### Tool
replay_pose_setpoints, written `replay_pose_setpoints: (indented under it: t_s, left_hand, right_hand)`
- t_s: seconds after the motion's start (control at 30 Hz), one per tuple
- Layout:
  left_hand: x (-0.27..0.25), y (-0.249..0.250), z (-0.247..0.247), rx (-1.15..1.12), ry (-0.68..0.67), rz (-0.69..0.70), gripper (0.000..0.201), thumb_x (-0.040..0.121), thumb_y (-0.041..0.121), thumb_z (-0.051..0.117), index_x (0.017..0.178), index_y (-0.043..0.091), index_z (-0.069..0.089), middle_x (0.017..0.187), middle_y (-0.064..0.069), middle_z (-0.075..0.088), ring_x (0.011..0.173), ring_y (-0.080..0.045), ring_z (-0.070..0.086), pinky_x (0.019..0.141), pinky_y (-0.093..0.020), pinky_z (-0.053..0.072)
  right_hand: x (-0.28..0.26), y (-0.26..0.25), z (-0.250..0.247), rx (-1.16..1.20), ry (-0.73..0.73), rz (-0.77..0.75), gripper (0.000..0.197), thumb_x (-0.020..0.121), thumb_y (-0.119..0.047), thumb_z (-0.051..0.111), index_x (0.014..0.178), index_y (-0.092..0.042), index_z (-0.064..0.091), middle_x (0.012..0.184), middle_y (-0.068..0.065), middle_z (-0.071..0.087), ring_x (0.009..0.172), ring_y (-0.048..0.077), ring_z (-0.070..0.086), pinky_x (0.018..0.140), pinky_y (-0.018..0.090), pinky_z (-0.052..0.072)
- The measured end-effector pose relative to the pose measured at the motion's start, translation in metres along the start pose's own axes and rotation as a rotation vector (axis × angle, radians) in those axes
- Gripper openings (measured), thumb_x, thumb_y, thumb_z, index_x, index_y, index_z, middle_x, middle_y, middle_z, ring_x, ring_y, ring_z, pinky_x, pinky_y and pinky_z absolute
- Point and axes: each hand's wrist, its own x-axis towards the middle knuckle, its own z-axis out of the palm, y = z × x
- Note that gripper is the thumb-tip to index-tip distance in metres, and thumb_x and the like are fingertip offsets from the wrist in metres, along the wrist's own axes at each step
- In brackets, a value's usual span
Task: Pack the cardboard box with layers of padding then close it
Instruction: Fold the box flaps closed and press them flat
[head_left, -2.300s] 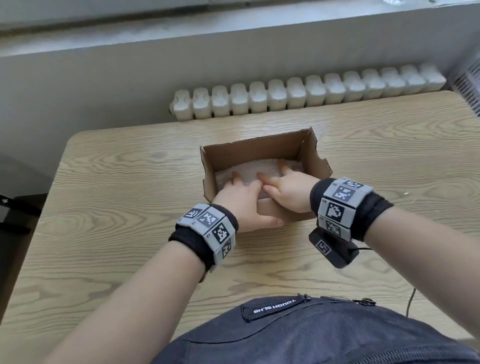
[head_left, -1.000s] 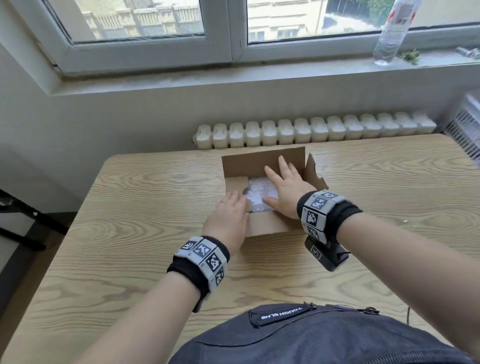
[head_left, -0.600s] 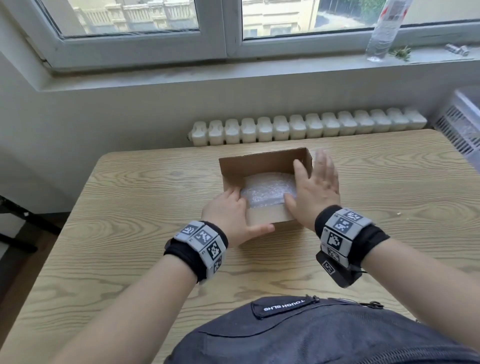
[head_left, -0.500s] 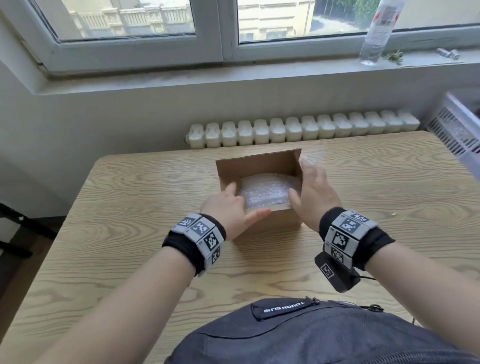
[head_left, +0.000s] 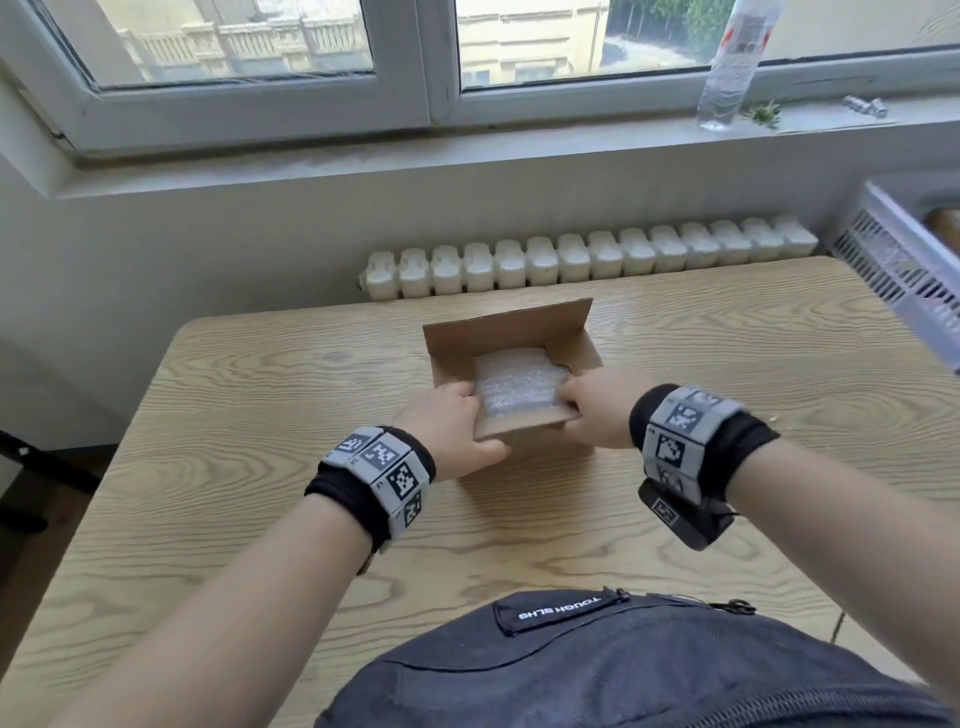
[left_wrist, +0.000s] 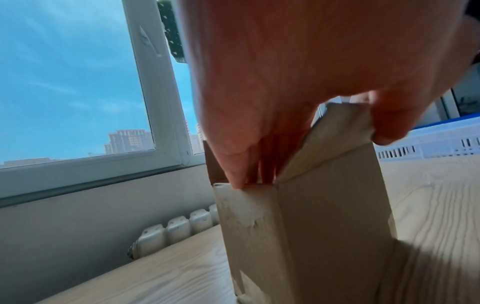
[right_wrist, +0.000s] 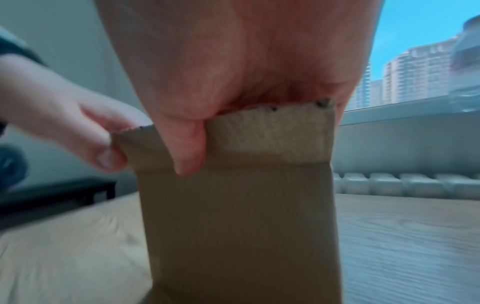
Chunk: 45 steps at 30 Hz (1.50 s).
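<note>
The small cardboard box (head_left: 524, 441) stands in the middle of the table, top open, with white bubble-wrap padding (head_left: 514, 387) lying inside. Its back flap (head_left: 506, 327) stands upright and the right flap (head_left: 574, 351) leans inward. My left hand (head_left: 457, 415) grips the near-left corner: in the left wrist view my left hand (left_wrist: 285, 127) has its fingers inside the box (left_wrist: 324, 226) and its thumb outside the near flap (left_wrist: 337, 131). My right hand (head_left: 582, 400) pinches the same near flap (right_wrist: 272, 133) toward its right end, with the right hand (right_wrist: 246, 92) thumb on the outside.
The wooden table (head_left: 727, 415) ends at a white radiator (head_left: 587, 260) under the window sill, where a plastic bottle (head_left: 730, 67) stands. A white slotted crate (head_left: 904, 265) sits at the far right. A dark bag (head_left: 597, 665) lies against the near edge.
My right hand left the padding, pushed the right flap inward, and came to the near flap. My left hand slid to the near-left corner. Both now hold the near flap.
</note>
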Motion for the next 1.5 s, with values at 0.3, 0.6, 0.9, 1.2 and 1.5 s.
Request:
replay_pose_setpoints:
  t_s: [0.3, 0.6, 0.9, 1.2, 1.5]
  left_hand:
    - [0.013, -0.014, -0.004, -0.171, 0.305, -0.094, 0.037, 0.09, 0.031, 0.057, 0.125, 0.02, 0.054, 0.12, -0.001, 0.057, 0.112, -0.021, 0.053, 0.091, -0.034, 0.046]
    - [0.014, -0.001, 0.009, 0.15, 0.288, 0.034, 0.034, 0.096, 0.042, 0.037, 0.11, 0.027, 0.065, 0.111, 0.007, 0.061, 0.109, -0.017, 0.053, 0.091, -0.032, 0.036]
    - [0.015, 0.006, 0.01, 0.246, 0.241, -0.009, 0.036, 0.095, 0.045, 0.04, 0.12, 0.027, 0.059, 0.123, 0.006, 0.057, 0.12, -0.018, 0.047, 0.1, -0.034, 0.031]
    - [0.016, 0.006, 0.021, 0.189, 0.21, 0.021, 0.041, 0.099, 0.031, 0.039, 0.133, 0.009, 0.044, 0.156, -0.012, 0.023, 0.146, -0.026, 0.018, 0.118, -0.036, 0.014]
    - [0.026, 0.002, 0.025, 0.163, 0.155, 0.04, 0.039, 0.103, 0.027, 0.028, 0.134, 0.005, 0.036, 0.157, -0.013, 0.021, 0.147, -0.022, 0.015, 0.119, -0.033, 0.009]
  right_hand:
    - [0.022, 0.014, -0.013, 0.356, 0.236, 0.148, 0.043, 0.082, -0.04, 0.067, 0.119, -0.019, 0.062, 0.119, 0.003, 0.061, 0.114, 0.021, 0.054, 0.096, 0.034, 0.046]
    - [0.025, 0.009, -0.005, 0.278, 0.359, 0.257, 0.085, 0.071, -0.044, 0.074, 0.139, -0.022, 0.03, 0.143, 0.011, 0.027, 0.133, 0.028, 0.027, 0.109, 0.038, 0.03]
    - [0.027, -0.015, -0.016, -0.17, 0.266, -0.08, 0.058, 0.09, -0.015, 0.05, 0.145, -0.02, 0.031, 0.152, 0.0, 0.032, 0.148, 0.019, 0.009, 0.121, 0.044, -0.002]
    - [0.019, -0.011, 0.024, 0.085, 0.191, -0.114, 0.052, 0.1, -0.025, 0.025, 0.151, -0.016, 0.016, 0.161, 0.001, 0.007, 0.149, 0.015, 0.005, 0.121, 0.032, 0.005]
    - [0.03, -0.005, 0.021, -0.039, 0.186, -0.16, 0.062, 0.098, -0.049, 0.023, 0.151, -0.017, 0.015, 0.16, 0.001, 0.012, 0.149, 0.015, 0.007, 0.12, 0.03, 0.002]
